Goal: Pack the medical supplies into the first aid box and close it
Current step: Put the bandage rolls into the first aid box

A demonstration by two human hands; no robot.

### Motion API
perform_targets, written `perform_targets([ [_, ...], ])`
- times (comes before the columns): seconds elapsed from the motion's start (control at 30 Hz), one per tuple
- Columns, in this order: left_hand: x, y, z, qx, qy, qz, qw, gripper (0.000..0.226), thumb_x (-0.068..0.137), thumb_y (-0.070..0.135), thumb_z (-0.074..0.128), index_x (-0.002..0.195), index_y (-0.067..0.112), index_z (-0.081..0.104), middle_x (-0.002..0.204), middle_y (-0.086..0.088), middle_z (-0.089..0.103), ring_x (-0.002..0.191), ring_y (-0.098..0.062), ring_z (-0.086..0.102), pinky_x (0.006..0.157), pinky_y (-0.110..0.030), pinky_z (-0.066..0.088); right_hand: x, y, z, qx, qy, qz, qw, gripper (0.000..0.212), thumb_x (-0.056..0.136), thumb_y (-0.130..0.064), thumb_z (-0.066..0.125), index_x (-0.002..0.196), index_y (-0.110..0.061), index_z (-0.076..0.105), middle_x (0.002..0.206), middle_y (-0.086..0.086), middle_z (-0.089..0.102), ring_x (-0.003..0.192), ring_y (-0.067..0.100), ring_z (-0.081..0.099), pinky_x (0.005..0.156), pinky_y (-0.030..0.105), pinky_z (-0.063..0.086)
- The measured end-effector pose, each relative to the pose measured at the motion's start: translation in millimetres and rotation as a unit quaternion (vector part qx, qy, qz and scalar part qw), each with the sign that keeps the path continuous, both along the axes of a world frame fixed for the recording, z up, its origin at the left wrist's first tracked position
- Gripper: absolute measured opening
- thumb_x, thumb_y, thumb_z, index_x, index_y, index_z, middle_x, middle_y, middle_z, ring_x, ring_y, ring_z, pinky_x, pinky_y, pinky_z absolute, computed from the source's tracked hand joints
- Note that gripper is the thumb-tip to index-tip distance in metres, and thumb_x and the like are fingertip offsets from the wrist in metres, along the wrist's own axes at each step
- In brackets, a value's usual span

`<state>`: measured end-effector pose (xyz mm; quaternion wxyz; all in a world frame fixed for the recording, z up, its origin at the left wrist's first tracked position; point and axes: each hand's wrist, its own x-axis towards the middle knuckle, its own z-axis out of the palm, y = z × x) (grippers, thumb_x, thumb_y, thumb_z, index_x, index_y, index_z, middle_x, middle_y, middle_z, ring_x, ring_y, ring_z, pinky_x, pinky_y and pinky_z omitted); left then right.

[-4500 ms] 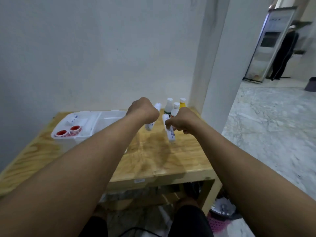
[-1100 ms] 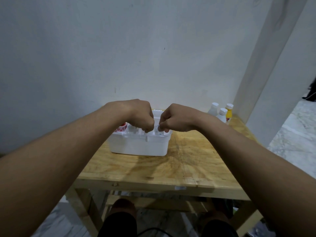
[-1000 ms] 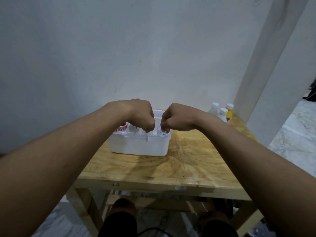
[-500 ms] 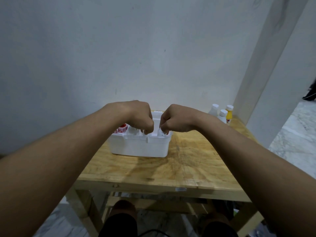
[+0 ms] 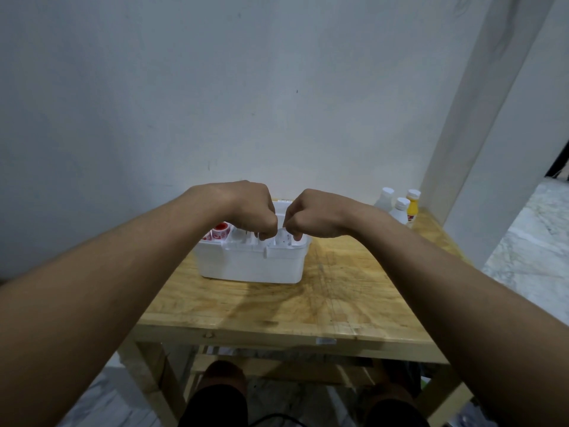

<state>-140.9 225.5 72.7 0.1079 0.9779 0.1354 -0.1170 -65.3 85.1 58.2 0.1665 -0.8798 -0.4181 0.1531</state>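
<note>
Two hands hang over a white box [image 5: 252, 261] that stands on a wooden table [image 5: 308, 303]. The box is open on top. Its long side runs from left to right across the table, and its front wall faces the person. It sits flat, toward the back of the table, close to the wall.

The left hand [image 5: 249, 211] and the right hand [image 5: 311, 214] are both curled up tight, knuckles up and fingers pointing down. They are just beside each other, almost touching, over the right half of the box. The fingertips of each hand reach down to the top of the box. I cannot tell if they hold anything, because the curled fingers hide what is under them.

A white tube [image 5: 284, 241] with small dark marks shows inside the box, right below the right hand. Red and white rolls of tape [image 5: 220, 231] sit in the left end of the box, just beside the left hand.

Three bottles stand up at the back right corner of the table, well apart from the box: two white bottles [image 5: 399, 211] and one yellow bottle [image 5: 411, 208].
</note>
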Motion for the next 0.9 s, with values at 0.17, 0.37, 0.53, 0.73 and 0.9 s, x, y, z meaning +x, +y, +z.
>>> perform_targets([
  [0.17,-2.5,3.6,2.5,0.007,0.002,0.003,1.000,0.045,0.062,0.030,0.062,0.102,0.022,0.080,0.111,0.000,0.074,0.099,-0.022,0.067,0.090,-0.045,0.059,-2.2,1.1,0.6,-0.004,0.006,0.008,1.000,0.019,0.081,-0.017,0.056,0.079,-0.014,0.075,0.084,-0.004,0.070,0.082,0.017,0.061,0.067,0.028,0.044],
  [0.37,-2.7,7.4,2.2,0.007,-0.006,-0.005,1.000,0.044,0.062,0.028,0.061,0.100,0.016,0.080,0.113,-0.008,0.074,0.091,-0.023,0.068,0.079,-0.040,0.058,-1.1,3.8,0.8,0.009,0.016,0.015,1.000,0.016,0.080,-0.029,0.059,0.075,-0.027,0.074,0.085,-0.006,0.076,0.091,0.017,0.067,0.082,0.035,0.053],
  [0.53,-2.6,7.7,3.0,0.006,-0.013,-0.004,1.000,0.047,0.055,0.031,0.057,0.092,0.015,0.081,0.109,-0.006,0.075,0.090,-0.022,0.067,0.079,-0.040,0.057,-2.0,2.9,0.4,0.009,0.006,0.022,1.000,0.019,0.083,-0.036,0.066,0.087,-0.023,0.079,0.088,-0.005,0.076,0.092,0.016,0.067,0.084,0.035,0.052],
  [0.73,-1.5,10.0,-1.9,0.006,-0.010,-0.003,1.000,0.048,0.055,0.035,0.060,0.094,0.013,0.079,0.103,-0.008,0.074,0.084,-0.026,0.065,0.074,-0.038,0.054,0.9,-2.5,-0.1,0.009,-0.016,0.030,0.999,0.011,0.087,-0.020,0.068,0.087,-0.021,0.079,0.087,-0.009,0.076,0.083,0.008,0.065,0.067,0.024,0.046],
  [0.9,-0.5,9.5,-2.1,0.001,-0.007,0.002,1.000,0.051,0.056,0.036,0.061,0.097,0.012,0.078,0.092,-0.001,0.066,0.081,-0.023,0.063,0.082,-0.044,0.060,2.6,-4.4,0.0,0.018,-0.029,0.028,0.999,0.014,0.087,-0.018,0.066,0.087,-0.020,0.080,0.086,-0.009,0.077,0.082,0.006,0.067,0.068,0.024,0.048],
])
